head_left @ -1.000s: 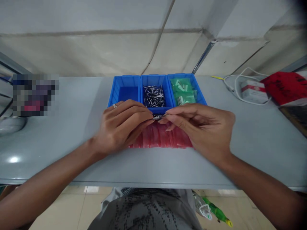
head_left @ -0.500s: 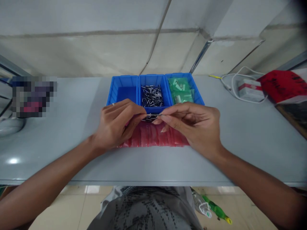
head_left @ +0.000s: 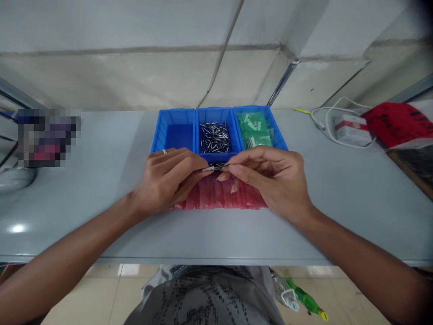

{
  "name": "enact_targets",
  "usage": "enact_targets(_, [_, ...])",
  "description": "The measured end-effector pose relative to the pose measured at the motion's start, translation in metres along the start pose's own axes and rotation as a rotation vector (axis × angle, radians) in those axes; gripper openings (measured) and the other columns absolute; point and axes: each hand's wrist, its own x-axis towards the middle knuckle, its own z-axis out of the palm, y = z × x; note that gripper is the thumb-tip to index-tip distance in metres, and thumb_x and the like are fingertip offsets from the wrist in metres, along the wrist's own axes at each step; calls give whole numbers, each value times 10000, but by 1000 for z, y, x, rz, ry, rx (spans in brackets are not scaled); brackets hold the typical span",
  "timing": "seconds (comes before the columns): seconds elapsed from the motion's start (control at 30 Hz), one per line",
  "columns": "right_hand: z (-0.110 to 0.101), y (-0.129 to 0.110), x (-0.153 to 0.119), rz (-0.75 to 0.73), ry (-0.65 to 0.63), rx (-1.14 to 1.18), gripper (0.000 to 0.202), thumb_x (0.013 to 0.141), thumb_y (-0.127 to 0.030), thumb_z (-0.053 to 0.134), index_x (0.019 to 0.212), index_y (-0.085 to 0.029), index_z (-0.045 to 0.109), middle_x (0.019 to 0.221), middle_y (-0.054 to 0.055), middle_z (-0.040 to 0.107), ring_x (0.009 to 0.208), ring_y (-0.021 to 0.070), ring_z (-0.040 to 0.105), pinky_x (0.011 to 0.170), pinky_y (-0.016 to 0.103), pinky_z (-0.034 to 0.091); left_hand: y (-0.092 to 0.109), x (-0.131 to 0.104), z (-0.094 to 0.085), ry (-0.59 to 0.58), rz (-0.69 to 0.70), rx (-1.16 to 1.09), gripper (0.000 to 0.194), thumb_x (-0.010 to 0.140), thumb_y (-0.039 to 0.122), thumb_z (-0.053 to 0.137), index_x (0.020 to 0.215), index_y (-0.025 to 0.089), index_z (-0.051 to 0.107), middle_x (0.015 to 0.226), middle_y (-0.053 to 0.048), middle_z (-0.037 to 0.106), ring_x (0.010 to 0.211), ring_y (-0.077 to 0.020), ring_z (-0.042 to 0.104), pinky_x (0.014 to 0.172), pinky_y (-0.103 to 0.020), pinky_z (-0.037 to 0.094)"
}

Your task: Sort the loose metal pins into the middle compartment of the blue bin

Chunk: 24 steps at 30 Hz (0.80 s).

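Note:
My left hand [head_left: 171,178] and my right hand [head_left: 274,176] meet in front of the blue bins. Between their fingertips runs a thin silver blind rivet [head_left: 209,169]. My right thumb and index finger pinch its slender pin end, the other right fingers curling below. My left thumb and index finger close at its thicker end. Just behind, the middle blue bin [head_left: 219,156] holds many loose metal rivets [head_left: 214,136]. Red plastic packets [head_left: 216,194] lie in a row beneath my hands, partly covered by them.
The left blue bin [head_left: 177,115] shows its bare floor; the right one [head_left: 279,131] contains green packets [head_left: 252,124]. A white cable [head_left: 328,128], a small white box [head_left: 352,128] and a red item [head_left: 395,124] lie at the right. Bottles [head_left: 307,300] lie on the floor.
Both hands stay nearly in place. The left fingers have shifted slightly, and more of the rivet's thicker end now shows at their tips. The bins and packets are unchanged.

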Motion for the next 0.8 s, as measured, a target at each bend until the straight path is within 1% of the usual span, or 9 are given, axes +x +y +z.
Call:
enact_targets(0.17, [-1, 6, 4, 11, 33, 62, 80, 882, -208, 754, 946, -254, 758, 849, -11, 783, 761, 167, 772, 641, 277, 645, 2, 2, -2, 33, -38, 8, 232, 1025, 261, 473, 891, 182, 644, 826, -26, 733, 748, -136, 690, 643, -284, 509])
enact_targets(0.23, [-1, 8, 7, 12, 76, 104, 106, 907, -212, 725, 990, -271, 752, 953, -4, 790, 927, 195, 774, 735, 311, 661, 2, 3, -3, 65, -104, 48, 216, 1012, 228, 489, 890, 182, 661, 811, -14, 732, 704, -116, 671, 620, -263, 495])
enact_targets(0.33, [-4, 7, 11, 13, 63, 78, 267, 972, -223, 631, 1219, -307, 688, 1178, 15, 761, 1085, 208, 737, 852, 364, 654, 0, 3, -3, 94, -144, 133, 142, 962, 184, 569, 875, 170, 680, 779, -1, 730, 626, -94, 634, 574, -237, 458])
enact_targets(0.4, [-8, 7, 10, -46, 0, -75, 354, 999, -224, 579, 1336, -321, 618, 1199, 19, 755, 992, 194, 761, 779, 351, 660, -2, 3, -2, 91, -133, 150, 127, 944, 173, 591, 857, 160, 682, 773, -8, 729, 632, -101, 639, 577, -239, 455])
enact_targets(0.5, [-15, 10, 7, -332, -91, -595, 310, 977, -170, 592, 1256, -267, 687, 1079, 19, 785, 861, 182, 766, 743, 336, 639, -5, 2, -1, 65, -82, 166, 106, 918, 160, 615, 829, 150, 670, 767, -14, 726, 652, -118, 657, 594, -250, 469])
enact_targets(0.57, [-18, 15, 6, -502, -172, -998, 273, 956, -126, 605, 1184, -216, 725, 1065, 35, 788, 908, 206, 760, 807, 357, 623, -6, 1, 0, 44, -45, 178, 101, 900, 150, 634, 802, 147, 658, 752, -12, 720, 647, -124, 660, 594, -254, 472])
enact_targets(0.63, [-19, 20, 6, -538, -270, -1255, 272, 950, -101, 601, 1179, -190, 719, 1116, 49, 776, 965, 230, 751, 836, 371, 613, -6, 1, 0, 29, -18, 186, 100, 885, 144, 649, 785, 147, 651, 737, -8, 714, 644, -125, 662, 591, -252, 471])
enact_targets(0.7, [-19, 24, 6, -504, -342, -1344, 280, 947, -92, 605, 1187, -194, 706, 1133, 44, 765, 971, 231, 746, 820, 369, 609, -6, 0, 0, 23, 3, 199, 98, 877, 143, 658, 780, 149, 650, 729, -5, 709, 646, -126, 664, 585, -251, 465])
enact_targets(0.8, [-18, 26, 6, -499, -341, -1345, 324, 945, -93, 609, 1237, -216, 677, 1120, 36, 751, 937, 221, 740, 767, 362, 600, -6, 0, 0, 17, 27, 209, 93, 871, 146, 665, 780, 152, 650, 728, -4, 706, 650, -126, 663, 580, -252, 461])
